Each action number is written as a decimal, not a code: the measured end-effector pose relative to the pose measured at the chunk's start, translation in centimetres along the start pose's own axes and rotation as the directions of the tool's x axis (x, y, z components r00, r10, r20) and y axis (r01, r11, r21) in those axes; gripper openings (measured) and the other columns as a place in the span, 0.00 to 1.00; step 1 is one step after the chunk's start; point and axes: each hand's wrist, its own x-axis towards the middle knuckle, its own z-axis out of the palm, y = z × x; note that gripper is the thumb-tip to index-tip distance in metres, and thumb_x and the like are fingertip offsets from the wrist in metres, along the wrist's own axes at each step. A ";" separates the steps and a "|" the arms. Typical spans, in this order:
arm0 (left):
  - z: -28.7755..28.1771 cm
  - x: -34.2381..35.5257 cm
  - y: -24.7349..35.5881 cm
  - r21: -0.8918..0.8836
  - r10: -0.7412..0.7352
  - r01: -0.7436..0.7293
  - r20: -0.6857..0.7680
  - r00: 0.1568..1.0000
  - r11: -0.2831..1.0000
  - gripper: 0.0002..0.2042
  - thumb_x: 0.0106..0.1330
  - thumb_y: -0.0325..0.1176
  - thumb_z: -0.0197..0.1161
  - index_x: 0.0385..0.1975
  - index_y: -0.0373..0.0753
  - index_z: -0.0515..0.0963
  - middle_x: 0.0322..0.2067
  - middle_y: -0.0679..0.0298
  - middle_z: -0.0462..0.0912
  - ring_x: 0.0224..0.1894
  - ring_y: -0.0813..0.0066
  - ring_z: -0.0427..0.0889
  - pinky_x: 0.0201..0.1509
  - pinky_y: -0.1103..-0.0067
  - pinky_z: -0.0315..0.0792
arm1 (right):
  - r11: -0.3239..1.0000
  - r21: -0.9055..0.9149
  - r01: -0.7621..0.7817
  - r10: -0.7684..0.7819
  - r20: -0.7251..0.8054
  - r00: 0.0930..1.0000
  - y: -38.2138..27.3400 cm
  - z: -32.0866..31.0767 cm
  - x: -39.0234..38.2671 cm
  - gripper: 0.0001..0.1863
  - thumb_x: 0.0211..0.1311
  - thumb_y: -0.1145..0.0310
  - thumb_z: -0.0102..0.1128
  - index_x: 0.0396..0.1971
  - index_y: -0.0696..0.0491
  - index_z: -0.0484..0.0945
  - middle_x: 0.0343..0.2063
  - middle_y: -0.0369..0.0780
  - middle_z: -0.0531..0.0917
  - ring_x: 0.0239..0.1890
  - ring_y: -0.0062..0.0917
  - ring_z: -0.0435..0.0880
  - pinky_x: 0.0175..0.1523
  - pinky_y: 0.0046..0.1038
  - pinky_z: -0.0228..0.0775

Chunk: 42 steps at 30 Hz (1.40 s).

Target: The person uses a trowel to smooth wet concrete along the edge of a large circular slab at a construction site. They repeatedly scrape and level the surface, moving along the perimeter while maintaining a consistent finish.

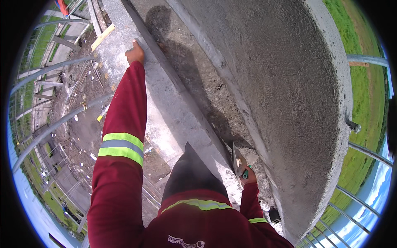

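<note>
A trowel (238,161) with a green handle (245,174) is grasped in a worker's right hand (249,178), its metal blade standing in a narrow channel (206,82) between a pale concrete ledge (161,99) and a tall curved wall (285,103). Fingers wrap the handle near the ledge's lower end; whether the blade touches the concrete cannot be told from this angle. The left hand (135,53), well apart from the tool and farther up the ledge, rests on its pale top with bent fingers; it cannot be told whether it grips anything. The worker's maroon sleeve (124,107) bears lime and silver bands (122,146), and shadow falls across part of the channel. The curved wall, coated in grey, rough-textured material, fills much of the right side, with a paler rim along its outer edge. Beyond, metal rails (368,60) cross green grass (372,111). To the left, a yellowish board (102,38) lies at the ledge's side, above brown ground (87,128) strewn with debris.
</note>
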 end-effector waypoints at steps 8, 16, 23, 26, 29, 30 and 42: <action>0.1 -3.8 1.3 0.287 0.072 -0.028 -0.144 0.987 0.958 0.44 0.68 0.71 0.55 0.65 0.32 0.67 0.60 0.46 0.77 0.61 0.44 0.81 0.62 0.53 0.74 | 0.951 -0.014 -0.309 0.304 -0.144 0.942 -6.9 6.2 -6.2 0.11 0.69 0.59 0.71 0.33 0.46 0.79 0.24 0.31 0.78 0.27 0.22 0.80 0.30 0.28 0.70; 0.2 -3.6 1.0 0.265 0.060 -0.029 -0.109 0.992 0.964 0.45 0.67 0.72 0.57 0.65 0.31 0.66 0.61 0.46 0.75 0.60 0.43 0.81 0.61 0.53 0.74 | 0.815 -0.539 -0.214 0.125 -0.196 0.973 -10.5 3.6 -10.5 0.12 0.71 0.58 0.65 0.35 0.52 0.82 0.19 0.33 0.79 0.18 0.20 0.75 0.24 0.25 0.66; -1.3 0.4 2.0 0.112 -0.136 0.135 0.000 0.991 0.985 0.47 0.68 0.73 0.53 0.64 0.28 0.68 0.59 0.40 0.79 0.60 0.38 0.80 0.65 0.53 0.72 | 0.560 -0.807 0.187 -0.068 0.180 0.981 -15.7 8.3 -20.5 0.15 0.75 0.58 0.60 0.48 0.54 0.83 0.21 0.32 0.78 0.20 0.17 0.74 0.26 0.24 0.67; -1.0 3.4 3.5 0.038 -0.212 0.213 -0.025 0.977 0.976 0.46 0.71 0.73 0.45 0.65 0.28 0.70 0.60 0.37 0.80 0.63 0.36 0.79 0.68 0.54 0.71 | 0.704 -0.706 0.081 0.029 0.142 0.989 -18.1 15.2 -23.6 0.16 0.77 0.60 0.57 0.51 0.55 0.83 0.23 0.32 0.78 0.24 0.15 0.77 0.30 0.26 0.69; -0.7 4.1 3.6 0.152 -0.083 0.078 0.032 0.996 0.985 0.44 0.75 0.70 0.36 0.68 0.30 0.71 0.61 0.38 0.79 0.65 0.39 0.78 0.70 0.56 0.70 | 0.783 -0.509 0.358 -0.092 0.474 0.876 -19.6 24.9 -21.5 0.18 0.79 0.61 0.56 0.59 0.57 0.80 0.33 0.33 0.79 0.33 0.15 0.77 0.40 0.22 0.69; -0.8 4.0 3.5 0.175 -0.088 0.079 0.042 0.995 0.981 0.44 0.76 0.69 0.35 0.68 0.31 0.71 0.61 0.39 0.80 0.65 0.40 0.78 0.70 0.57 0.69 | 0.737 -0.531 0.418 -0.133 0.492 0.860 -20.0 28.4 -19.6 0.18 0.79 0.62 0.56 0.59 0.57 0.80 0.34 0.34 0.80 0.34 0.15 0.77 0.41 0.23 0.70; -1.1 3.1 4.5 0.198 -0.073 0.072 -0.006 0.997 0.978 0.41 0.78 0.67 0.34 0.65 0.32 0.75 0.58 0.42 0.83 0.63 0.41 0.80 0.68 0.57 0.71 | 0.102 -0.606 0.789 -0.250 0.752 0.610 -21.0 60.3 3.2 0.27 0.83 0.47 0.39 0.45 0.58 0.75 0.39 0.63 0.84 0.46 0.63 0.81 0.52 0.57 0.72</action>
